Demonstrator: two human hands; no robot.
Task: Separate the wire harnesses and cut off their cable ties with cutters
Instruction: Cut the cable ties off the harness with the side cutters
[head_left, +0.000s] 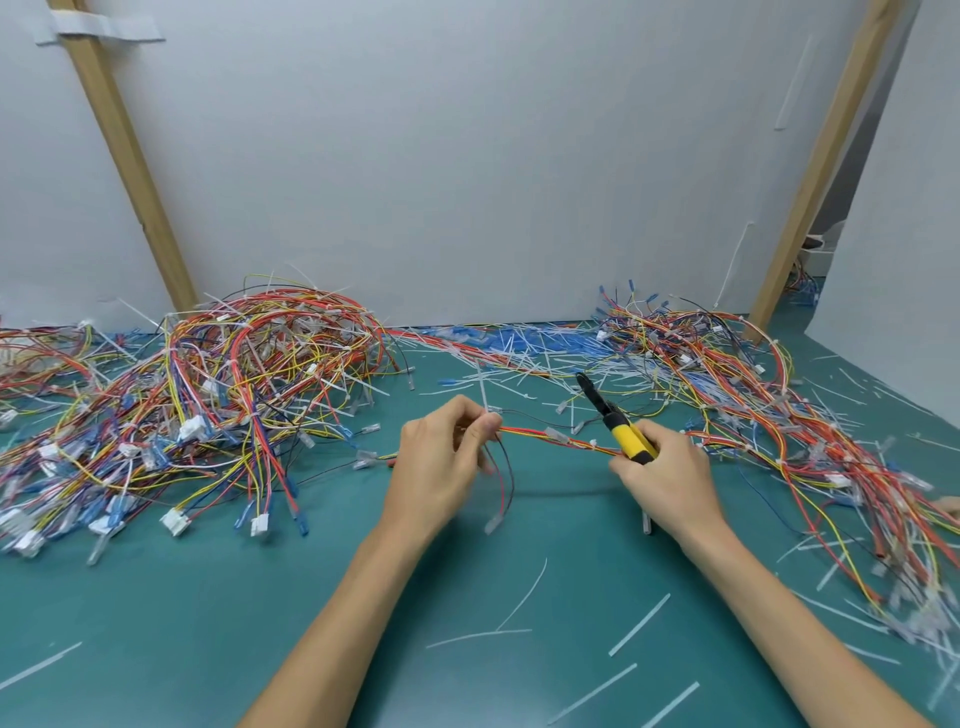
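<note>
Harness: one thin red-and-yellow strand (550, 435), stretched between my hands just above the mat (467, 597), in front of me between the two piles.
Left hand (441, 462): pinches one end of the harness, where a white tie (485, 397) sticks up; loose red and black leads hang below.
Right hand (667, 480): wrapped round the yellow handle of the cutters (618, 423); the harness runs in under my fingers, though I cannot tell if I grip it too.
Cutters: nose points up and away, on no tie; the blades are too small to read.
Done: cut ties (519, 358) litter the mat, thickest at the back; the right pile (779, 415) lies looser, so I judge it the finished lot.
Left to do: the left pile (234, 389) is large, tangled and still tied; this strand's tie is uncut. I'd say most remains.
</note>
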